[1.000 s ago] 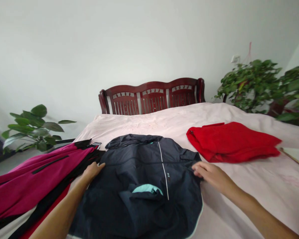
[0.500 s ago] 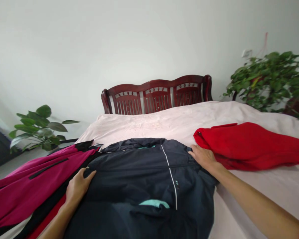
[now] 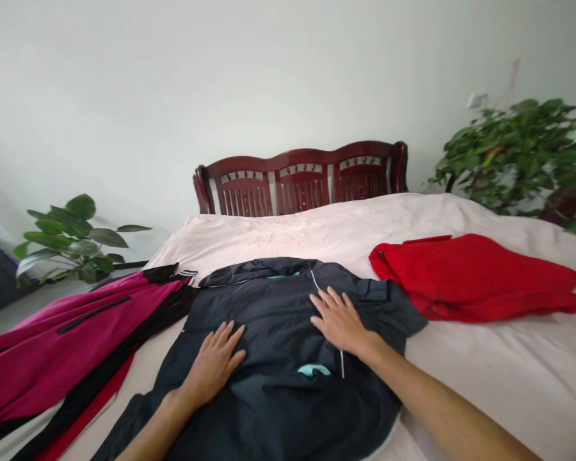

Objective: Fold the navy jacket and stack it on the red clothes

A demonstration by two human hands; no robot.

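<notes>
Both hands have slid inward from the edges, left hand (image 3: pixel 214 365) and right hand (image 3: pixel 338 318) now pressing flat, fingers spread, on the dark jacket (image 3: pixel 278 371) lying on the bed (image 3: pixel 484 358); soft, light, likely slippery, best gripped at shoulders or hem.

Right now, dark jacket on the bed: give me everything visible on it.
The dark navy jacket lies spread flat on the pale pink bedspread, collar toward the headboard. The fabric looks thin, smooth and slightly creased. A white line runs down the front, with teal lining showing at the collar and at a small fold lower down. The left hand and right hand rest palm down on it, fingers spread. Its left edge meets the magenta jacket.
</notes>
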